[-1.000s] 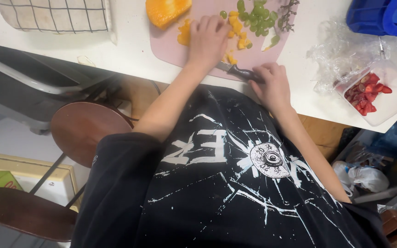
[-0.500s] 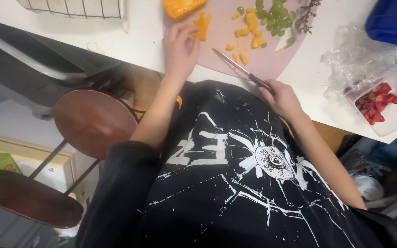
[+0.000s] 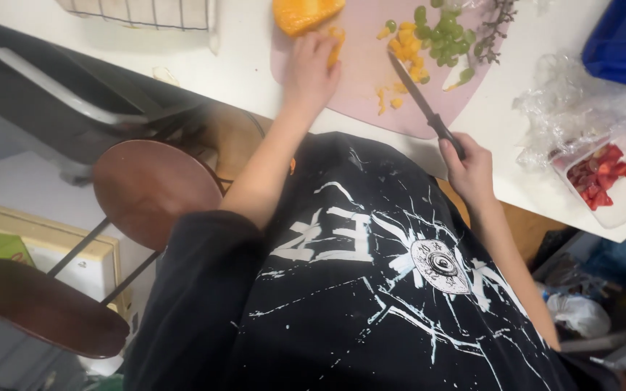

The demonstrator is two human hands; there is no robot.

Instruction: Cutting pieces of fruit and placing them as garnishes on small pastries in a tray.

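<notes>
The right hand [image 3: 472, 170] grips the knife [image 3: 425, 105] over the pink board [image 3: 360, 80]; the left hand [image 3: 311, 69] pinches an orange slice [image 3: 336, 45]. Fingertips are best curled back from the blade.

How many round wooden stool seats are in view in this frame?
2. One stool seat sits just left of the person's left arm, beside the white table. The other stool seat is lower left, nearer the frame's edge. More could be hidden behind the person's body.

Fruit pieces [image 3: 407, 54] lie on the cutting board [image 3: 360, 87] between the left fingers [image 3: 320, 51] and the knife [image 3: 423, 105].
</notes>
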